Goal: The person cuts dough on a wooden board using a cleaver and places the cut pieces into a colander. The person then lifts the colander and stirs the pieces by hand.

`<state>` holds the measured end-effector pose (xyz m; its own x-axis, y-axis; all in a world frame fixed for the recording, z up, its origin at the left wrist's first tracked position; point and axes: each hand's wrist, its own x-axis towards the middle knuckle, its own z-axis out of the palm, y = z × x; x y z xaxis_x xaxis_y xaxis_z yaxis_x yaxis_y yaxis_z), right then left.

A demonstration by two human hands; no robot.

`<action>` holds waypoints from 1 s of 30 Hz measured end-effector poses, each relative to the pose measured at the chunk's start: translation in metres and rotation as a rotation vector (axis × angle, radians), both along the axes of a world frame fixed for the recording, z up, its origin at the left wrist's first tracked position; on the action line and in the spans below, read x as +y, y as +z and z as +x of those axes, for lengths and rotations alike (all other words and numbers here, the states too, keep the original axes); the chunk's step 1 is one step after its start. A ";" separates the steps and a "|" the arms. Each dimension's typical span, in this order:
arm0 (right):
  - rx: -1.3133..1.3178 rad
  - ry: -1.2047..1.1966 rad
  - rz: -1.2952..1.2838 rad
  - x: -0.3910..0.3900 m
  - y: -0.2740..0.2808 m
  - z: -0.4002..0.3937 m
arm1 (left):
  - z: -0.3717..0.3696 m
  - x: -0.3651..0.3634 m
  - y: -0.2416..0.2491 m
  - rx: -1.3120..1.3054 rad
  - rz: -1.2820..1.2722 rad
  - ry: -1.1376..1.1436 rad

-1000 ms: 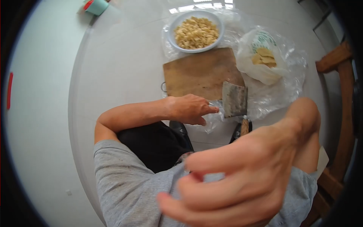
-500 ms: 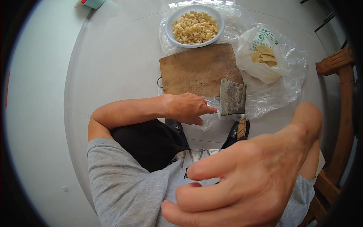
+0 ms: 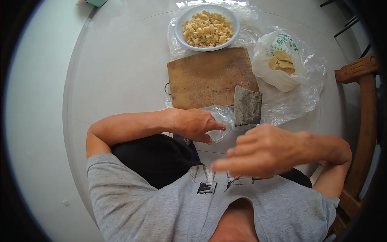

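Note:
My left hand (image 3: 195,126) is just below the wooden cutting board (image 3: 211,76), over the clear plastic sheet, fingers apart and holding nothing. My right hand (image 3: 262,151) hovers in front of my shirt, slightly blurred, its index finger stretched to the left and nothing visible in it. A cleaver (image 3: 247,105) lies with its blade over the board's lower right corner; my right hand hides its handle. Behind the board stands a white bowl (image 3: 177,33) full of pale diced pieces (image 3: 207,29). Flat yellowish slices (image 3: 281,61) rest in a white plastic bag (image 3: 264,60) to the right.
A clear plastic sheet (image 3: 310,97) is spread beneath the board, bowl and bag on the light table (image 3: 117,68). At the right stands a wooden chair (image 3: 365,117). Part of a green container (image 3: 96,2) shows at the top left.
My right hand has moved away from the camera, down and forward towards the cleaver's handle, which it now covers. My left hand has stayed nearly in place. The view has shifted slightly.

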<state>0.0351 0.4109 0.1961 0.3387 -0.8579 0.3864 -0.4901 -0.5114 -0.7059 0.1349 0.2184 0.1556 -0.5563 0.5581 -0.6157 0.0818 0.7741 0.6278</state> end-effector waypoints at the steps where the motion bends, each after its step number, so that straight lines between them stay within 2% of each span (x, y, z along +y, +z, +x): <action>1: -0.050 -0.007 0.267 0.004 -0.020 -0.004 | 0.001 -0.001 -0.005 -0.040 -0.004 0.013; 2: 0.069 -0.079 0.467 0.010 -0.041 -0.010 | 0.003 -0.004 -0.011 -0.080 -0.010 0.027; 3: 0.189 -0.152 0.667 0.018 -0.063 -0.018 | 0.010 -0.009 -0.023 0.002 0.012 0.032; 5: 0.299 -0.283 0.943 0.036 -0.104 -0.031 | 0.011 -0.031 -0.042 0.056 -0.002 0.025; 8: 0.230 -0.414 0.932 0.073 -0.148 -0.032 | -0.017 -0.072 -0.048 0.029 -0.065 0.119; 10: 0.113 -0.540 0.914 0.092 -0.166 -0.026 | -0.043 -0.107 -0.063 0.151 -0.137 0.320; 14: -0.251 -0.777 0.867 0.112 -0.200 -0.007 | -0.100 -0.166 -0.111 0.293 0.021 0.879; 17: -0.350 -0.972 0.845 0.111 -0.210 0.013 | -0.130 -0.187 -0.143 0.463 -0.085 0.943; 20: -0.465 -1.131 0.947 0.106 -0.218 0.022 | -0.159 -0.196 -0.169 0.762 -0.191 0.864; 21: -0.380 -1.147 0.840 0.107 -0.230 0.027 | -0.169 -0.201 -0.179 0.833 -0.169 0.809; 23: -0.207 -1.164 0.629 0.108 -0.254 0.036 | -0.191 -0.203 -0.197 0.859 -0.248 0.785; 24: -0.229 -1.181 0.672 0.105 -0.250 0.037 | -0.201 -0.202 -0.204 0.873 -0.290 0.776; 25: -0.251 -1.195 0.715 0.099 -0.242 0.038 | -0.211 -0.197 -0.204 0.770 -0.325 0.799; 28: -0.273 -1.210 0.769 0.096 -0.244 0.038 | -0.234 -0.159 -0.206 0.658 -0.418 0.974; 30: -0.306 -1.201 0.804 0.096 -0.246 0.034 | -0.249 -0.139 -0.207 0.703 -0.395 0.856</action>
